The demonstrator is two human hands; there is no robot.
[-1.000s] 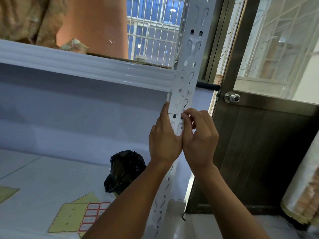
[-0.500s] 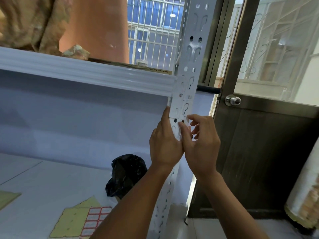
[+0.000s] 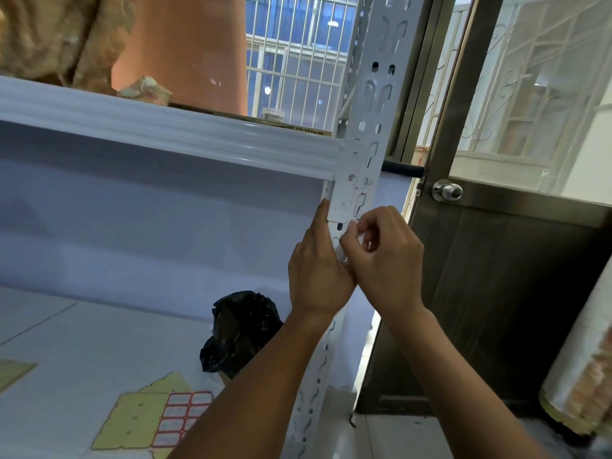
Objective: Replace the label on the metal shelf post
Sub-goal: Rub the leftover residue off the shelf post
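A white perforated metal shelf post (image 3: 374, 104) runs up the middle of the view. My left hand (image 3: 316, 270) rests flat against its left edge, forefinger pointing up along the post. My right hand (image 3: 385, 256) is curled at the post's front, thumb and fingertips pinched on a small white label (image 3: 359, 235) that is mostly hidden by the fingers. Whether the label is stuck to the post or lifted off it I cannot tell. A yellow sticker sheet (image 3: 159, 422) with several red-bordered labels lies on the lower shelf.
A white shelf beam (image 3: 165, 134) joins the post at the left, with an orange pot (image 3: 185, 51) above. A black plastic bag (image 3: 241, 329) sits on the lower shelf. A brown door with a round knob (image 3: 447, 191) stands right of the post.
My right fingers have curled tighter into a pinch at the post's front. My left hand stays against the post. The view has dropped slightly.
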